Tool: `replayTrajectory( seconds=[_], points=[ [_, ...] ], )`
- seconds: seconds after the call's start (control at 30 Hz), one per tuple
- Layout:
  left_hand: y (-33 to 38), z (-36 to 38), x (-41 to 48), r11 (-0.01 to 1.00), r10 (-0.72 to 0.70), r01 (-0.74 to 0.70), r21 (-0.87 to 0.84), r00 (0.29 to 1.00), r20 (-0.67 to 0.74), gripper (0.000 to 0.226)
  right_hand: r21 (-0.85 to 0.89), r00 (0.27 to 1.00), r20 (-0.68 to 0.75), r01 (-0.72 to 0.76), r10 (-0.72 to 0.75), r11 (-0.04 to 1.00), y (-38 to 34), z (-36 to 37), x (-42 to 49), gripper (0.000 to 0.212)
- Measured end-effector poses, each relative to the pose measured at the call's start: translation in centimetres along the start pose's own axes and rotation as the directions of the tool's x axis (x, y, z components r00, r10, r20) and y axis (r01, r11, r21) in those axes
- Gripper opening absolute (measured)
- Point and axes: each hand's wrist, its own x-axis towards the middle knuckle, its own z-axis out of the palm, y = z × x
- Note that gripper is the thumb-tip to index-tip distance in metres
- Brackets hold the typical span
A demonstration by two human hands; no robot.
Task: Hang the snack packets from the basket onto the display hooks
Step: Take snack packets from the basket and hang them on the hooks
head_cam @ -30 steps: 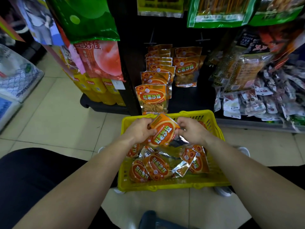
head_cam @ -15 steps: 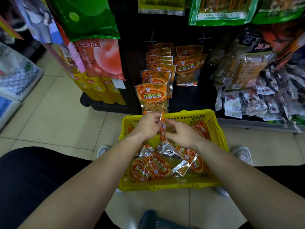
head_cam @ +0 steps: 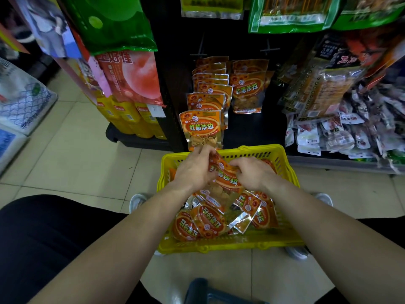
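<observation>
Over the basket (head_cam: 252,148), my left hand (head_cam: 195,170) and right hand (head_cam: 254,174) pinched one snack packet (head_cam: 226,177) by its upper edge, fingers curled. It seemed light, crinkly, slippery, contents fragile; I judged its flat top seal the best hold.

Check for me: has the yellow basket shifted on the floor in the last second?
No. The yellow basket has stayed put: its far rim still lies right under the bottom edge of the front hanging packet, as it did a second ago.
</observation>
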Motion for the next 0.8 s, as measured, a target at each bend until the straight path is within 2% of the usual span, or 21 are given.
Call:
replayTrajectory(
  seconds=[0.07,0.1,0.13,0.17,0.23,0.33,0.47,0.6,0.8],
  points=[
    [-0.1,0.1,-0.1,0.997,0.029,-0.026,0.066,0.998,-0.046,0.082,-0.077,0.999,0.036,0.011,-0.009,0.997,0.0,-0.4,0.1,0.044],
    [-0.1,0.2,-0.1,0.994,0.038,-0.034,0.105,0.999,-0.039,0.085,-0.107,0.999,0.049,0.023,-0.018,0.994,0.1,-0.6,0.2,0.043],
    [-0.1,0.2,0.0,0.986,0.058,-0.055,0.158,0.998,-0.012,0.079,-0.126,0.998,0.061,0.035,-0.028,0.991,0.0,-0.8,0.2,0.041],
    [-0.2,0.3,0.2,0.975,0.083,-0.088,0.205,0.996,0.031,0.064,-0.134,0.997,0.073,0.043,-0.033,0.990,0.1,-0.8,0.3,0.039],
    [-0.4,0.4,0.5,0.977,0.094,-0.116,0.181,0.987,0.128,0.029,-0.113,0.996,0.084,0.051,-0.041,0.992,0.3,-0.8,0.5,0.035],
    [-0.7,1.2,0.6,0.991,0.041,-0.062,0.118,0.984,0.176,0.018,-0.033,0.998,0.063,0.031,-0.028,0.999,1.6,-0.5,1.1,0.024],
    [-1.9,2.3,1.0,0.988,0.023,-0.049,0.146,0.985,0.171,0.017,0.019,0.993,0.047,-0.106,0.105,0.994,5.4,0.9,2.3,0.045],
    [-3.2,4.0,2.3,0.992,0.012,-0.031,0.126,0.989,0.149,0.018,0.074,0.961,0.033,-0.277,0.275,0.958,10.3,3.5,3.3,0.050],
    [-4.0,6.5,5.5,0.993,-0.029,0.023,0.119,0.998,0.050,0.020,0.093,0.923,0.177,-0.361,0.341,0.928,13.1,8.7,5.1,0.077]
  ],
)
